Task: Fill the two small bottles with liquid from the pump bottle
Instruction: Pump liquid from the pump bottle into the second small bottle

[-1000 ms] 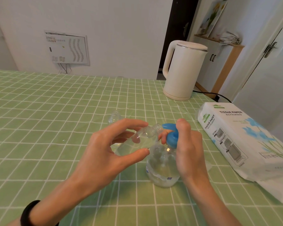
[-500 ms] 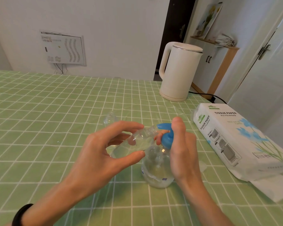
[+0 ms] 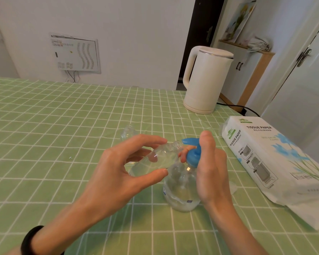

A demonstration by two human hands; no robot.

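Looking down through the head camera, I see the table (image 3: pixel 44 126) under a green checked cloth filling most of the view. On its right side lies a white tissue pack (image 3: pixel 265 153), and behind that, at the far edge, stands a cream kettle (image 3: pixel 206 80).

Near the middle, my left hand (image 3: pixel 114 173) holds a small bottle (image 3: pixel 160 157) between thumb and fingers. It is tilted, lifted off the cloth, with its open mouth pointing right and up at the blue spout. It looks partly filled with clear liquid.

My right hand (image 3: pixel 212 172) grips the top of the pump bottle (image 3: pixel 180 186), which stands upright on the cloth. The thumb rises beside the blue pump head (image 3: pixel 192 155) and a fingertip curls in below it.

The second small bottle (image 3: pixel 128 132) sits on the cloth just behind the left fingers, apart from both hands. A black wristband (image 3: pixel 29 240) circles the left wrist.
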